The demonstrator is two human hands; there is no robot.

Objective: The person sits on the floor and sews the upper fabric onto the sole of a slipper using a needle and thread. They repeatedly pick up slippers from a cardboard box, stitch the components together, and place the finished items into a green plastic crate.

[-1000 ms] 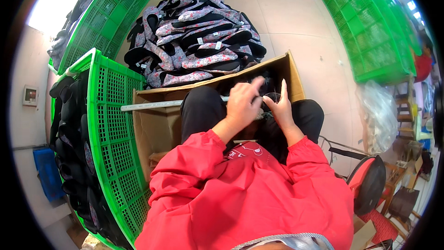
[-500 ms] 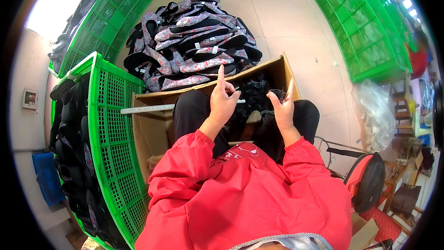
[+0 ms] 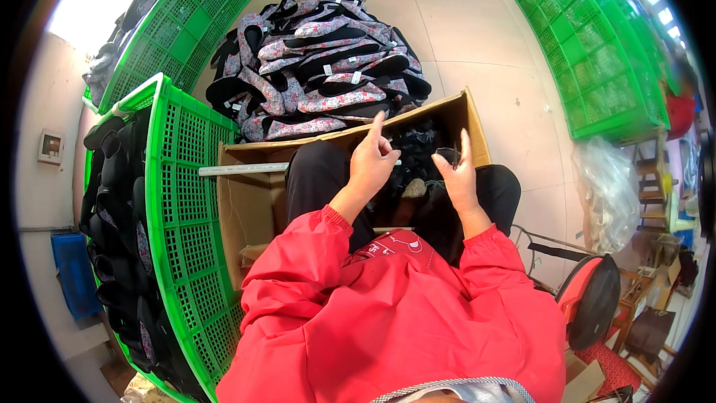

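Note:
My left hand (image 3: 371,166) is above the cardboard box (image 3: 477,130), its index finger stretched forward and its thumb out to the right, and I see nothing held in it. To its right, my right hand (image 3: 460,181) has thumb and index finger raised apart. A small dark piece (image 3: 449,154) shows at the thumb tip and seems held there; its kind is unclear. Under and between the hands, a heap of black pieces (image 3: 412,145) lies in the box. A pale rounded lump (image 3: 414,189) rests near them. Partly hidden, a white rod (image 3: 242,169) crosses the box's left side.
Beyond the box is a pile of flower-patterned, black-lined slippers (image 3: 328,67). A green crate (image 3: 195,216) with dark slippers stands at left, another green crate (image 3: 597,52) at far right. Clear plastic sheeting (image 3: 608,190) and a black-and-red round-backed chair (image 3: 593,302) are at right.
The view has shifted slightly, so most things sit a little further right. Both hands keep nearly the same pose above the box.

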